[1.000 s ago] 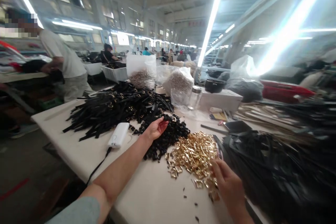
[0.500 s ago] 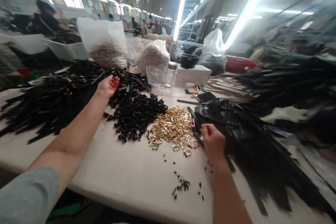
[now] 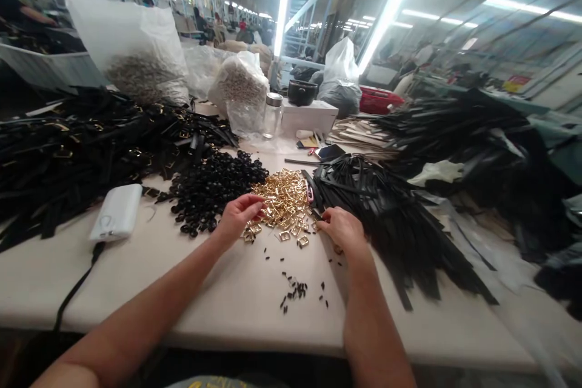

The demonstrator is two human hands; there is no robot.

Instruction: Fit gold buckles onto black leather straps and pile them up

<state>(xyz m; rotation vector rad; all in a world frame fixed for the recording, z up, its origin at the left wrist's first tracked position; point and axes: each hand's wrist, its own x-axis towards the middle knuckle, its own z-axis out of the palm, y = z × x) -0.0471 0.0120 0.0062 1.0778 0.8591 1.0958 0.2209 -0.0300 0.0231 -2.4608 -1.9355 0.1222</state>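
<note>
My left hand (image 3: pixel 239 216) is at the near left edge of a pile of gold buckles (image 3: pixel 284 197), beside a heap of small black loops (image 3: pixel 216 185). Its thumb and fingers are drawn together; whatever is between them is hidden. On the other side of the buckles, my right hand (image 3: pixel 343 230) is closed, its fingertips at a dark strap end. A fan of flat black straps (image 3: pixel 386 218) spreads out right beside it. Several loose buckles lie between the hands, and small black pieces (image 3: pixel 296 289) are scattered nearer to me.
Black straps with buckles (image 3: pixel 113 139) are heaped at the left, behind a white power bank (image 3: pixel 117 212) with a cable. At the back stand filled plastic bags (image 3: pixel 145 73), a glass jar (image 3: pixel 272 115), a white box (image 3: pixel 311 118) and a phone (image 3: pixel 330 152).
My left hand went from the black loops to the strap heap at the left, then back to the buckles. My right hand left the buckles for the strap side. The view swung right and down.
</note>
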